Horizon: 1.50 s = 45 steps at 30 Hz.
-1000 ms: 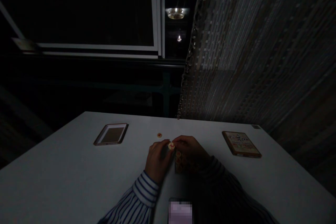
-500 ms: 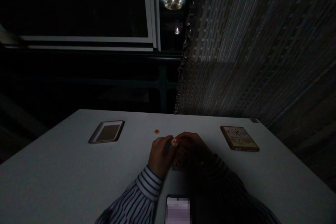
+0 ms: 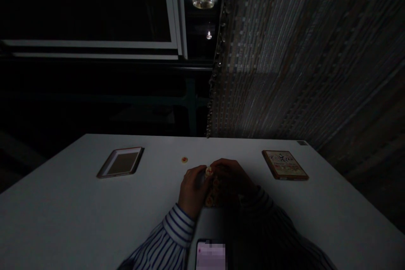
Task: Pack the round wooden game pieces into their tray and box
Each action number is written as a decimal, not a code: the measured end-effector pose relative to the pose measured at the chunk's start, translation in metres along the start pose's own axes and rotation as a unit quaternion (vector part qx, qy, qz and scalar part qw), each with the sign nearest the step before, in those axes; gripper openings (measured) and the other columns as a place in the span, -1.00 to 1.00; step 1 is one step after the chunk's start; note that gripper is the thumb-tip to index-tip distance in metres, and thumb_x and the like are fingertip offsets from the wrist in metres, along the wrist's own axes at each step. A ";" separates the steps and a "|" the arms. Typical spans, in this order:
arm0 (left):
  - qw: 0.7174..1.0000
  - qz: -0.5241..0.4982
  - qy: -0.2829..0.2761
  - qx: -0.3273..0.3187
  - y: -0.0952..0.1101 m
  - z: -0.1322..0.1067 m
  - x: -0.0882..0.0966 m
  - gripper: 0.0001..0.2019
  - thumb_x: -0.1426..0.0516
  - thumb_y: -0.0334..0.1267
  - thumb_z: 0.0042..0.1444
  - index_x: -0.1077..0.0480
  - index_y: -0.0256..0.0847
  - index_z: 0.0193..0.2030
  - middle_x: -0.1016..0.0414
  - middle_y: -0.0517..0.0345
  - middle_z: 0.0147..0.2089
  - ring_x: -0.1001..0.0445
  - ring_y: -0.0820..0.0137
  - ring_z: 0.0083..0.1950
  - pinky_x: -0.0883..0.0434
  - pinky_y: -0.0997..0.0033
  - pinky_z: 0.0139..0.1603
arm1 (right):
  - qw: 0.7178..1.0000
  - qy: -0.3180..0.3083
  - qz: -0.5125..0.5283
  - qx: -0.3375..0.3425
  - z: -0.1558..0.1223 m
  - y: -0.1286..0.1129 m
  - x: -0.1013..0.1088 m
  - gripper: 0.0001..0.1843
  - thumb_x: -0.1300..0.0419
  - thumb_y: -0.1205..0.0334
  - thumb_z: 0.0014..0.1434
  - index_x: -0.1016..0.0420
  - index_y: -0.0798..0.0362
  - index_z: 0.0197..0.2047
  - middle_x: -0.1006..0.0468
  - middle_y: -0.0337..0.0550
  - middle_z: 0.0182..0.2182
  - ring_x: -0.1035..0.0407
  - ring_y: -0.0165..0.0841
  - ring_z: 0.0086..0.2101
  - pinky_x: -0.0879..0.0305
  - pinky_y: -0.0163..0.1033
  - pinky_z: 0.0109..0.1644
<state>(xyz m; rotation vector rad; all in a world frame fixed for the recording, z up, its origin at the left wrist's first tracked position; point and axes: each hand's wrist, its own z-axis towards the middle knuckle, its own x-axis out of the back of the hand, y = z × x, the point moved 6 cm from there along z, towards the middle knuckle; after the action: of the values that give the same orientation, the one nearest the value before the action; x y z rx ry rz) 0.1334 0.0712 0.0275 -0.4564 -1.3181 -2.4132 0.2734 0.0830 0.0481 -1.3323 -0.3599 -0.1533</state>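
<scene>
A round Chinese chess piece (image 3: 209,171) with a red character is tilted up between the fingertips of my two hands. My left hand (image 3: 191,187) pinches its left side, thumb and fingers closing around it. From the right, my right hand (image 3: 233,176) curls its fingers in to the same disc; much of that hand is in shadow. Beneath and between the hands lie several more chess pieces (image 3: 209,201), close together and partly hidden. One loose chess piece (image 3: 184,160) lies beyond my left hand on the white table (image 3: 152,219).
A shallow open box part (image 3: 120,163) lies at the left. A printed box lid (image 3: 285,164) lies at the right. Close to me is a phone (image 3: 210,255) with a lit screen. A string curtain (image 3: 268,71) hangs behind the table, beside a dark window.
The view has shifted slightly, moving the table items a little to the left in the picture. Both hands remain at the same chess piece, and more of the pieces below shows.
</scene>
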 end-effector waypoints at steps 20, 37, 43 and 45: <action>0.919 -0.294 -0.009 0.262 -0.022 -0.012 -0.014 -0.75 -0.20 -0.22 -0.14 -0.45 -0.30 -0.30 -0.55 0.01 -0.31 -0.50 0.33 -0.27 -0.43 0.40 -0.22 | 0.997 -0.049 0.027 0.049 -0.003 0.016 -0.010 -0.79 -0.14 0.14 0.04 -0.45 0.09 -0.31 -0.52 -0.16 -0.40 -0.39 -0.38 -0.37 -0.32 -0.30 -0.28; 0.917 -0.297 -0.025 0.264 -0.028 -0.016 -0.018 -0.70 -0.21 -0.18 -0.15 -0.48 -0.27 -0.25 -0.54 0.01 -0.25 -0.49 0.30 -0.20 -0.42 0.37 -0.15 | 0.997 -0.045 0.052 0.041 -0.006 0.020 -0.012 -0.77 -0.14 0.12 0.04 -0.45 0.09 -0.29 -0.52 -0.13 -0.35 -0.39 -0.35 -0.32 -0.33 -0.24 -0.22; 0.899 -0.339 -0.024 0.276 -0.030 -0.019 -0.023 -0.66 -0.22 -0.20 -0.16 -0.44 -0.29 -0.20 -0.53 -0.03 -0.24 -0.49 0.29 -0.21 -0.42 0.34 -0.15 | 0.997 -0.037 0.048 0.038 -0.006 0.018 -0.012 -0.78 -0.13 0.13 0.06 -0.44 0.09 -0.29 -0.52 -0.15 -0.36 -0.39 -0.36 -0.33 -0.32 -0.27 -0.22; 0.896 -0.348 -0.022 0.277 -0.031 -0.020 -0.023 -0.67 -0.22 -0.20 -0.15 -0.43 -0.30 -0.21 -0.54 -0.03 -0.25 -0.50 0.30 -0.22 -0.42 0.36 -0.18 | 0.997 -0.035 0.047 0.040 -0.006 0.016 -0.012 -0.79 -0.13 0.14 0.06 -0.44 0.08 -0.29 -0.52 -0.15 -0.36 -0.39 -0.36 -0.32 -0.32 -0.27 -0.22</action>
<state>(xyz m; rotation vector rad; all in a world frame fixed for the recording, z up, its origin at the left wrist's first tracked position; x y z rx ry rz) 0.1381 0.0731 -0.0157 0.1604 -2.3999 -2.3316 0.2687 0.0795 0.0279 -1.2754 -0.3585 -0.0132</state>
